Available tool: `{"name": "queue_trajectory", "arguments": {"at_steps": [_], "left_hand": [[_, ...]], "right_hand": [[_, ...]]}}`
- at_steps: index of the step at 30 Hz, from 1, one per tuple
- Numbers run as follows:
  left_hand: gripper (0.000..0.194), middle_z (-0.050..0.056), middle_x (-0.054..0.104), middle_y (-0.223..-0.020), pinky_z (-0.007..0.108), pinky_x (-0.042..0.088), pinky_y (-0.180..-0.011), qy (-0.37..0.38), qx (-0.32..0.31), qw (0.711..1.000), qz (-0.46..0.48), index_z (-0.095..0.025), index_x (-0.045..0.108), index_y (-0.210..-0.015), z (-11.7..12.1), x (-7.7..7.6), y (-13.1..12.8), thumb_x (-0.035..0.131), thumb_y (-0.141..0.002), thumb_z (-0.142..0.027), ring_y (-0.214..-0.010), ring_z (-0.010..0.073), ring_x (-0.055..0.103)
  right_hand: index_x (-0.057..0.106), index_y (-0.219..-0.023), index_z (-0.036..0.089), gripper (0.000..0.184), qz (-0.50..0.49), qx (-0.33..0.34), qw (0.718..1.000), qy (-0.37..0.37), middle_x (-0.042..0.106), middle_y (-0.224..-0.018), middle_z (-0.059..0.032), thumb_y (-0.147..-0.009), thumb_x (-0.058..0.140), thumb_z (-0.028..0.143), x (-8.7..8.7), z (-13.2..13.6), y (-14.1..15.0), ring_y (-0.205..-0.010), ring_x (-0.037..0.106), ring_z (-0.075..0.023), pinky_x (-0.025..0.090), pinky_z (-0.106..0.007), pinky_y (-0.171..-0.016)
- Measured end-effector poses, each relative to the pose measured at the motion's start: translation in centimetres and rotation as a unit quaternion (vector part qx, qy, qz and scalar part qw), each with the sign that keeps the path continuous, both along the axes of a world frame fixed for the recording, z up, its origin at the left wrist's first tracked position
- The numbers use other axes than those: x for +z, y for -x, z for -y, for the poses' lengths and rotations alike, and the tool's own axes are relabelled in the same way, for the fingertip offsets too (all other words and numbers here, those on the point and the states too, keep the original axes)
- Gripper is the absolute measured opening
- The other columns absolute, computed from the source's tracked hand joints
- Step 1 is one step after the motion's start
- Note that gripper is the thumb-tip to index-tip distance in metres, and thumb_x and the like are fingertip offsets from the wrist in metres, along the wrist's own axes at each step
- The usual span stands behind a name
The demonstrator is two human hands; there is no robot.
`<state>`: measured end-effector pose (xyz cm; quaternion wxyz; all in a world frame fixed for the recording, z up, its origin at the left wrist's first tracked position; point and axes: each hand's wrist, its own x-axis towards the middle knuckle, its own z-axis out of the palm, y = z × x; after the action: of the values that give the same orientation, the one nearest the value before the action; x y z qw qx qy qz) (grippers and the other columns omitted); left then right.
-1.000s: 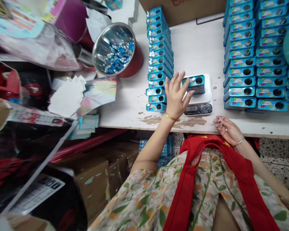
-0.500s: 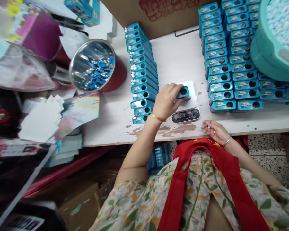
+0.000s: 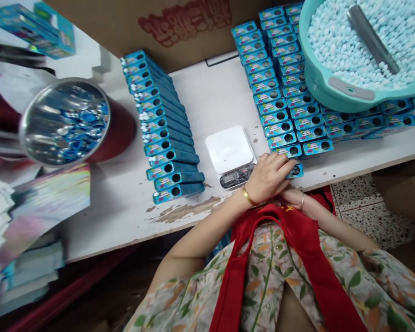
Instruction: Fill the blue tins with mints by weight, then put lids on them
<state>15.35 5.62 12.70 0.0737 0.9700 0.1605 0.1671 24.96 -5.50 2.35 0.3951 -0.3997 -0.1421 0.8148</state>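
My left hand (image 3: 270, 176) is closed over a small blue tin (image 3: 295, 170) with a round hole in its lid, held at the table's near edge just right of a small white scale (image 3: 229, 150). The scale's platform is bare. My right hand (image 3: 290, 197) sits under the left one at the table edge, mostly covered, fingers hidden. To the left runs a long row of the same blue tins (image 3: 162, 133). A larger block of blue tins (image 3: 283, 97) lies right of the scale.
A teal tub (image 3: 346, 90) of pale blue tablets with a metal scoop (image 3: 371, 39) rests on the right tins. A steel bowl (image 3: 64, 122) of blue caps stands at left. A cardboard box (image 3: 180, 27) is behind. Shiny cards (image 3: 48, 198) lie at the table's left.
My left hand closed on the tin on the scale, lifted it off and brought it to the near table edge over my right hand. The view swung right and up.
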Motion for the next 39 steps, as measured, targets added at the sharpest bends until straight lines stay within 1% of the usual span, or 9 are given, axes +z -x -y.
{"name": "queue_trajectory", "arguments": {"at_steps": [6,10,13,18,23,27,31,35,39], "left_hand": [[0.034,0.009,0.072,-0.109,0.036,0.038,-0.084,-0.082,0.039,0.995,0.032,-0.018,0.062,-0.126,0.5,-3.7,-1.3,0.052,-0.103,-0.04,-0.097,0.0219,0.062],[0.045,0.01,0.065,-0.135,0.04,0.037,-0.102,-0.083,0.102,0.99,0.056,-0.025,0.059,-0.134,0.3,-4.0,0.3,0.05,-0.101,-0.055,-0.123,0.0252,0.058],[0.055,0.014,0.061,-0.14,0.044,0.036,-0.109,-0.036,0.213,0.975,0.056,-0.023,0.055,-0.137,-0.7,-2.9,5.6,0.049,-0.099,-0.062,-0.131,0.0278,0.053],[0.038,0.016,0.064,-0.128,0.047,0.038,-0.109,-0.053,0.428,0.899,0.081,-0.019,0.061,-0.116,0.8,-1.1,18.7,0.059,-0.094,-0.05,-0.124,0.0293,0.056],[0.027,0.016,0.06,-0.14,0.054,0.034,-0.109,-0.009,0.485,0.872,-0.068,-0.024,0.069,-0.109,2.6,-2.5,25.2,0.064,-0.093,-0.044,-0.134,0.0353,0.049],[0.015,0.012,0.063,-0.14,0.055,0.033,-0.111,-0.028,0.445,0.89,-0.097,-0.026,0.07,-0.097,2.1,-2.1,25.1,0.059,-0.098,-0.036,-0.136,0.0323,0.05],[0.014,0.012,0.068,-0.129,0.048,0.042,-0.104,-0.039,0.373,0.924,-0.076,-0.023,0.067,-0.098,1.3,1.5,23.0,0.055,-0.1,-0.029,-0.12,0.0265,0.061],[0.015,0.011,0.068,-0.121,0.037,0.049,-0.09,-0.033,0.306,0.951,-0.011,-0.021,0.064,-0.1,-1.2,5.1,18.7,0.054,-0.101,-0.032,-0.107,0.023,0.064],[0.016,0.012,0.068,-0.114,0.036,0.05,-0.087,0.007,0.217,0.976,-0.019,-0.018,0.062,-0.106,-6.1,5.4,13.3,0.056,-0.1,-0.031,-0.1,0.0232,0.064]], "right_hand": [[0.068,-0.07,0.012,0.036,0.016,0.047,0.997,0.06,0.06,-0.058,-0.0025,-0.083,0.076,0.045,2.6,-0.3,-1.4,-0.05,0.049,-0.0061,0.037,-0.018,-0.045],[0.069,-0.076,0.013,0.038,0.017,0.049,0.997,0.061,0.066,-0.067,-0.0014,-0.074,0.085,0.048,3.4,-0.4,-2.1,-0.053,0.052,-0.0052,0.039,-0.016,-0.048],[0.074,-0.088,0.014,0.048,0.031,0.048,0.995,0.08,0.071,-0.077,-0.002,-0.062,0.094,0.05,3.3,-0.9,-2.5,-0.056,0.056,-0.0054,0.043,-0.015,-0.048],[0.075,-0.091,0.018,0.048,0.029,0.066,0.992,0.106,0.071,-0.077,-0.0022,-0.061,0.096,0.048,3.2,-1.6,-2.6,-0.058,0.057,-0.0068,0.045,-0.015,-0.046],[0.073,-0.086,0.017,0.045,0.018,0.068,0.989,0.132,0.07,-0.077,-0.0028,-0.061,0.096,0.047,3.9,-2.1,-1.6,-0.057,0.057,-0.0071,0.045,-0.015,-0.046],[0.068,-0.074,0.016,0.045,0.025,0.076,0.991,0.108,0.071,-0.081,-0.0045,-0.063,0.094,0.05,5.1,-2.5,-1.1,-0.057,0.055,-0.0063,0.042,-0.016,-0.047],[0.066,-0.073,0.015,0.05,0.043,0.081,0.993,0.071,0.066,-0.072,-0.0025,-0.066,0.09,0.058,7.3,-2.5,-1.0,-0.051,0.048,-0.005,0.035,-0.017,-0.044],[0.063,-0.075,0.015,0.053,0.044,0.073,0.995,0.05,0.053,-0.055,0.0036,-0.071,0.084,0.064,10.2,-3.1,-0.9,-0.04,0.031,-0.0017,0.019,-0.016,-0.037],[0.055,-0.07,0.017,0.05,-0.036,0.009,0.994,0.101,0.047,-0.053,0.0067,-0.069,0.09,0.053,11.8,-4.6,-0.3,-0.039,0.03,-0.0017,0.02,-0.015,-0.035]]}}
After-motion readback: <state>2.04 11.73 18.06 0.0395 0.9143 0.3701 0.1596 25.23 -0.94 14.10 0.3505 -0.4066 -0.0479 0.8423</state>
